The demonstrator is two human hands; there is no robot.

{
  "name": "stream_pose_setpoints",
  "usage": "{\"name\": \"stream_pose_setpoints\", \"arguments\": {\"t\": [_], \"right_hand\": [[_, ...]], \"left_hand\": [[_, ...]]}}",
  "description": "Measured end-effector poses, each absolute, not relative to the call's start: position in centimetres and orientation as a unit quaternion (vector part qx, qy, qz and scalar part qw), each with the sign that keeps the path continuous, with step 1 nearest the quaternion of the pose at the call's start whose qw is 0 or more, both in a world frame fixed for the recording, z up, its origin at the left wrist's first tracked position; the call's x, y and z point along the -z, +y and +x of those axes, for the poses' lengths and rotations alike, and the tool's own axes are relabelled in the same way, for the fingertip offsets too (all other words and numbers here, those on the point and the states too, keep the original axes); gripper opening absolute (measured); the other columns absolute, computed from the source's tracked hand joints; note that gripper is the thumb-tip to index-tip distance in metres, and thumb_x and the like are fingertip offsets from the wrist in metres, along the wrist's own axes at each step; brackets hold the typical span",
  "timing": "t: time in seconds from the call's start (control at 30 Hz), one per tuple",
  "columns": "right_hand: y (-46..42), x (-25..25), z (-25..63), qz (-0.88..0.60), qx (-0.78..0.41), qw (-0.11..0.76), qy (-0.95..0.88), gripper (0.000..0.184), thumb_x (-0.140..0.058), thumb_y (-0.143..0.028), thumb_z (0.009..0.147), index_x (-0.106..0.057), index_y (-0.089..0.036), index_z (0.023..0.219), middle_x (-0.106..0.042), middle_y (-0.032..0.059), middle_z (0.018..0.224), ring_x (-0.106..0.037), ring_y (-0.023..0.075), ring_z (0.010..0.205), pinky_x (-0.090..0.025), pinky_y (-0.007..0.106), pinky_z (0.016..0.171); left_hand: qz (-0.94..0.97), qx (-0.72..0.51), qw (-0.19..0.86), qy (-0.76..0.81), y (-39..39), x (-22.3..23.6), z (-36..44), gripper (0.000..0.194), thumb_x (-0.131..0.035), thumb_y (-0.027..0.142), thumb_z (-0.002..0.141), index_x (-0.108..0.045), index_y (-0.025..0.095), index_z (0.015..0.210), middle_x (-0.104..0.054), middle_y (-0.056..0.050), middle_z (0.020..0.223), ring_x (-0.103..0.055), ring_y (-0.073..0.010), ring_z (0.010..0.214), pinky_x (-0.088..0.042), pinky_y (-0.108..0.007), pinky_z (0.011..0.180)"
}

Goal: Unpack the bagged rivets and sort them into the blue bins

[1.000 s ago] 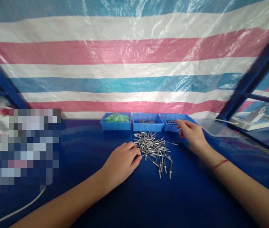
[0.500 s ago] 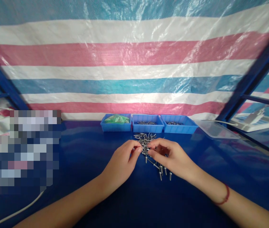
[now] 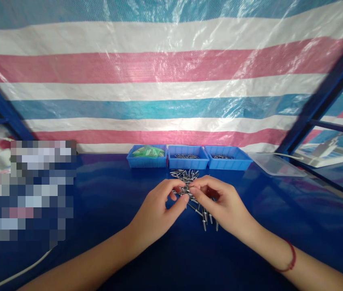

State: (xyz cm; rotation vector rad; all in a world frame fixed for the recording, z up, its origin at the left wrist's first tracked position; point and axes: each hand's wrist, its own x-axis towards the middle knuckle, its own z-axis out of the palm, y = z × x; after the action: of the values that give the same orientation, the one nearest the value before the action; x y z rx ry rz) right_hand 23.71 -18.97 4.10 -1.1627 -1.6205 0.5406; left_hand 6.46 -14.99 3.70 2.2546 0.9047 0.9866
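A pile of silver blind rivets (image 3: 185,173) lies on the blue tabletop (image 3: 165,258), partly hidden behind my fingers. My left hand (image 3: 154,206) is at the near left side of the pile, its thumb and index finger parted. Facing it, my right hand (image 3: 224,204) has thumb and index finger pinched together on a blind rivet, whose metal shows between the two hands. Several more rivets (image 3: 204,220) spread toward me below the right hand.
Three blue bins stand in a row behind the pile: a left bin (image 3: 147,162) with a green bag (image 3: 148,152), a middle bin (image 3: 188,164) and a right bin (image 3: 230,164) with small metal pieces. A clear plastic lid (image 3: 276,165) lies right. A white cable (image 3: 22,271) runs left.
My left hand has moved right and its thumb and index finger have parted. My right fingertips have closed together, and the two hands are nearer each other.
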Motion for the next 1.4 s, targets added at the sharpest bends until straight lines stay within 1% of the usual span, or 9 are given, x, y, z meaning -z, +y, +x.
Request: {"name": "stream_pose_setpoints", "arguments": {"t": [0.33, 0.57, 0.73, 0.8, 0.9, 1.0, 1.13, 1.3, 1.4], "right_hand": [[-18.8, -4.4, 24.0, -0.479, -0.166, 0.470, -0.722, 0.013, -0.055, -0.026, 0.084, -0.064, -0.018, 0.080, -0.056, 0.0006, 0.067, -0.048, 0.0101, 0.052, -0.039, 0.023, 0.048], [-18.7, -4.1, 23.7, -0.458, -0.224, 0.423, -0.749, 0.019, -0.053, -0.027, 0.085, -0.066, -0.017, 0.075, -0.060, 0.0020, 0.068, -0.052, 0.0119, 0.060, -0.040, 0.024, 0.054], [-17.6, -4.1, 24.8, -0.512, -0.307, 0.479, -0.644, 0.025, -0.054, -0.038, 0.082, -0.065, -0.017, 0.074, -0.053, -0.0018, 0.056, -0.046, 0.0103, 0.050, -0.038, 0.023, 0.048], [-16.6, -4.0, 26.1, -0.553, -0.295, 0.516, -0.584, 0.026, -0.056, -0.040, 0.080, -0.065, -0.016, 0.076, -0.049, -0.0035, 0.050, -0.043, 0.0099, 0.046, -0.036, 0.023, 0.045], [-15.0, -3.7, 28.8, -0.602, -0.236, 0.567, -0.511, 0.027, -0.059, -0.040, 0.075, -0.065, -0.015, 0.076, -0.053, -0.0016, 0.053, -0.043, 0.0093, 0.044, -0.034, 0.022, 0.041], [-13.9, -3.5, 31.3, -0.635, -0.196, 0.587, -0.463, 0.025, -0.060, -0.040, 0.074, -0.063, -0.016, 0.071, -0.051, -0.0019, 0.049, -0.042, 0.0092, 0.042, -0.031, 0.022, 0.039], [-13.2, -3.4, 33.0, -0.650, -0.180, 0.595, -0.437, 0.027, -0.060, -0.043, 0.074, -0.061, -0.017, 0.067, -0.048, -0.0025, 0.046, -0.041, 0.0101, 0.041, -0.031, 0.023, 0.039], [-13.0, -3.3, 33.3, -0.652, -0.189, 0.598, -0.427, 0.029, -0.055, -0.044, 0.076, -0.064, -0.016, 0.075, -0.056, 0.0016, 0.058, -0.044, 0.0112, 0.043, -0.034, 0.024, 0.038], [-13.0, -3.2, 32.8, -0.649, -0.193, 0.595, -0.433, 0.029, -0.052, -0.042, 0.078, -0.064, -0.016, 0.077, -0.057, 0.0021, 0.061, -0.045, 0.0102, 0.042, -0.034, 0.023, 0.037]], "left_hand": [[0.830, -0.401, 0.232, 0.311, -14.7, -3.8, 6.4, 0.001, -0.054, 0.019, 0.085, -0.055, 0.020, 0.085, -0.057, 0.001, 0.084, -0.054, -0.0109, 0.073, -0.044, -0.023, 0.068], [0.837, -0.398, 0.226, 0.299, -14.9, -3.8, 6.3, 0.005, -0.054, 0.020, 0.086, -0.054, 0.020, 0.090, -0.058, 0.000, 0.087, -0.056, -0.0111, 0.074, -0.046, -0.024, 0.070], [0.852, -0.344, 0.230, 0.321, -15.1, -3.5, 6.3, 0.030, -0.057, 0.025, 0.084, -0.049, 0.022, 0.114, -0.060, -0.002, 0.098, -0.058, -0.0130, 0.078, -0.047, -0.027, 0.073], [0.866, -0.310, 0.221, 0.325, -15.1, -3.4, 6.3, 0.024, -0.056, 0.025, 0.085, -0.054, 0.022, 0.108, -0.061, -0.002, 0.097, -0.058, -0.0138, 0.079, -0.047, -0.028, 0.074], [0.889, -0.256, 0.186, 0.330, -15.0, -3.4, 6.3, 0.009, -0.054, 0.023, 0.084, -0.059, 0.021, 0.091, -0.062, -0.002, 0.091, -0.059, -0.0160, 0.081, -0.046, -0.029, 0.076], [0.905, -0.211, 0.142, 0.340, -14.8, -3.3, 6.3, 0.008, -0.056, 0.027, 0.083, -0.060, 0.020, 0.083, -0.063, -0.002, 0.088, -0.060, -0.0184, 0.082, -0.045, -0.031, 0.076], [0.915, -0.169, 0.115, 0.347, -14.7, -3.1, 6.2, 0.017, -0.056, 0.035, 0.084, -0.061, 0.019, 0.085, -0.063, -0.003, 0.089, -0.061, -0.0210, 0.085, -0.045, -0.034, 0.077], [0.915, -0.170, 0.103, 0.351, -14.7, -2.7, 6.3, 0.025, -0.056, 0.041, 0.084, -0.061, 0.020, 0.098, -0.064, -0.004, 0.097, -0.062, -0.0225, 0.088, -0.047, -0.036, 0.076], [0.913, -0.179, 0.090, 0.356, -14.7, -2.6, 6.5, 0.027, -0.055, 0.043, 0.085, -0.061, 0.020, 0.099, -0.064, -0.004, 0.094, -0.062, -0.0226, 0.086, -0.047, -0.036, 0.076]]}}
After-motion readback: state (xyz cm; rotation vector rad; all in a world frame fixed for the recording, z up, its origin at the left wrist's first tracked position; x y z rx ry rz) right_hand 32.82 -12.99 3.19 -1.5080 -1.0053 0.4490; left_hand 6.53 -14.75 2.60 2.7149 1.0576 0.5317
